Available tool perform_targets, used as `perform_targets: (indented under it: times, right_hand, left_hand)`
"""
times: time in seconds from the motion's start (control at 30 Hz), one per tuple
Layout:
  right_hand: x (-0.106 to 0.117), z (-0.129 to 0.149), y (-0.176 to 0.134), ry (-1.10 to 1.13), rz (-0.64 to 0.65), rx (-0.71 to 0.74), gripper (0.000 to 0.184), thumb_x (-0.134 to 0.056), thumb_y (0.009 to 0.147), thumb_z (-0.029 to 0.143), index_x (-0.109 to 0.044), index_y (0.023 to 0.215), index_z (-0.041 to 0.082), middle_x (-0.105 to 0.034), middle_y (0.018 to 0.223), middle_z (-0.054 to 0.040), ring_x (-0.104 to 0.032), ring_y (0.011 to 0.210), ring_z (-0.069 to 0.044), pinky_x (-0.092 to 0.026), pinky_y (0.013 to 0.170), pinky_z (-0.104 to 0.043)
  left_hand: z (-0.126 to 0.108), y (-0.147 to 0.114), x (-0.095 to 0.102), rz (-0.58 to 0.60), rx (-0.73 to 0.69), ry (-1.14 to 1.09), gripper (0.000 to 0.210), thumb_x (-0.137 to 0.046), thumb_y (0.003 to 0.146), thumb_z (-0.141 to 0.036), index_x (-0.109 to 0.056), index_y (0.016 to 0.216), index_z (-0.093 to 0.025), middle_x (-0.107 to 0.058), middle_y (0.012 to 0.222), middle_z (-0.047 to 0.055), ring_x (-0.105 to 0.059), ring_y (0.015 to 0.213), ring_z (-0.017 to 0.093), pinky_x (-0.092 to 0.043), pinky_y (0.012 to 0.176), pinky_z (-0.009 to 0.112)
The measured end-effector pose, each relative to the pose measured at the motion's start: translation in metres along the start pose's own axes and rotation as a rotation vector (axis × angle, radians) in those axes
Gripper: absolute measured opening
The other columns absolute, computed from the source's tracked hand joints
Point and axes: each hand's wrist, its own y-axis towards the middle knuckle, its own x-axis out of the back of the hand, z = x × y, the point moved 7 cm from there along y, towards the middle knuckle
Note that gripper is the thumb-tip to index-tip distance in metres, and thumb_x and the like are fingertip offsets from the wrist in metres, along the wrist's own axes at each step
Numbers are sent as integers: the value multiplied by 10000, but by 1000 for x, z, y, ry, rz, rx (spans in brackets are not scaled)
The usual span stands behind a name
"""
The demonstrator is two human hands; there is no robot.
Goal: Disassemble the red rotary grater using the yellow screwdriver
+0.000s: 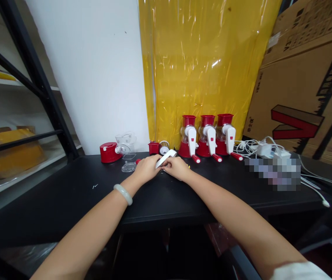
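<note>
Over the black tabletop, my left hand and my right hand come together with fingers closed on a white crank handle, like those on the nearby rotary graters. The handle is tilted, its far end up to the right. My fingers hide its lower end. A small red piece shows beside my left hand; I cannot tell whether it belongs to the handle. Just behind my hands stand a small red hopper and a metal grater drum. Clear plastic parts lie left of my left hand.
Three assembled red-and-white rotary graters line the back right. A red base and a clear housing stand at the back left. White cables tangle at the right, near a large cardboard box. A black-framed shelf borders the left.
</note>
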Motion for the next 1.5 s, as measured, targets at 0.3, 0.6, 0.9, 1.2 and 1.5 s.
perform_targets:
  times: [0.3, 0.6, 0.9, 1.2, 1.5]
  right_hand:
    - [0, -3, 1, 125, -32, -19, 20, -757, 827, 184, -754, 819, 203, -678, 681, 23, -591, 633, -115, -401, 642, -232]
    - [0, -8, 2, 209, -66, -93, 67, -777, 804, 204, -722, 771, 188, -666, 676, 27, -581, 625, -112, -405, 628, -225]
    - [0, -9, 1, 171, -56, -111, 78, -786, 785, 204, -709, 775, 192, -668, 693, 28, -582, 636, -110, -403, 619, -221]
    - [-2, -13, 1, 57, -38, -70, 64, -781, 797, 226, -720, 801, 209, -675, 696, 29, -596, 648, -115, -394, 626, -225]
    - [-5, -15, 1, -33, 28, -59, 49, -781, 799, 230, -738, 825, 230, -686, 715, 25, -610, 666, -126, -381, 637, -235]
  left_hand:
    - [-1, 0, 2, -16, 4, -6, 226, -658, 909, -325, -705, 1120, -260, -773, 1117, 60, -734, 1010, 284, -518, 803, 328]
    - [-6, -2, 5, -21, -2, -27, 243, -641, 922, -330, -704, 1144, -255, -772, 1138, 65, -730, 1037, 285, -516, 808, 328]
    - [-3, -1, 4, -7, 11, -10, 243, -661, 902, -313, -704, 1132, -249, -767, 1149, 77, -726, 1027, 286, -517, 822, 331]
    - [3, 1, 1, 20, 37, 4, 233, -683, 889, -308, -705, 1112, -247, -773, 1119, 77, -733, 986, 279, -510, 800, 320]
    - [3, 0, -1, 53, 50, 10, 239, -697, 869, -286, -709, 1104, -246, -777, 1113, 75, -736, 998, 281, -510, 793, 316]
